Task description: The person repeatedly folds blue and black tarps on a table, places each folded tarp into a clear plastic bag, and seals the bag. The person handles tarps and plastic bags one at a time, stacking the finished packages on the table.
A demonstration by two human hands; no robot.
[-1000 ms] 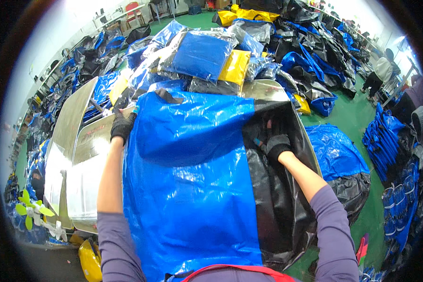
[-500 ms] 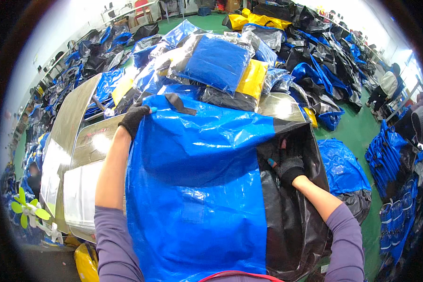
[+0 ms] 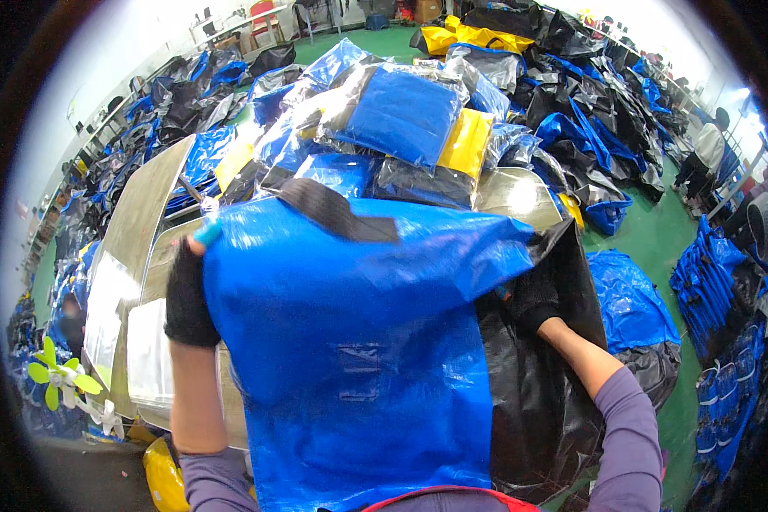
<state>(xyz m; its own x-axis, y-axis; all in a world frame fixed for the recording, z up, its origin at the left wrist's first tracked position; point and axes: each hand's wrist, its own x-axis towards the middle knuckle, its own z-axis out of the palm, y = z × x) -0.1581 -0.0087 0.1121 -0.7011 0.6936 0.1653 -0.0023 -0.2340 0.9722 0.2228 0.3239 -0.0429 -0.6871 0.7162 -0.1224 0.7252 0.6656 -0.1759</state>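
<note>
A large blue and black woven plastic bag (image 3: pixel 358 324) with a black webbing strap (image 3: pixel 337 212) on its upper part spreads before me. My left hand (image 3: pixel 192 290), in a black fingerless glove, is closed on the bag's upper left corner, thumb over the blue sheet. On the other side my right hand (image 3: pixel 533 303), gloved alike, reaches against the black part (image 3: pixel 529 401) beneath a fold of the blue sheet. That fold hides most of its fingers, so its grip does not show.
Behind the bag rises a pile of folded blue and yellow bags in clear plastic (image 3: pixel 401 115). A glossy table surface (image 3: pixel 141 196) shows at left, near a small green-bladed fan (image 3: pixel 60 375). Heaps of bags (image 3: pixel 589 111) lie on the green floor (image 3: pixel 636 226).
My left hand has come nearer and lower, pulling the bag's upper left corner with it. The strap has come closer. My right hand's fingers, visible before, are now mostly under the fold.
</note>
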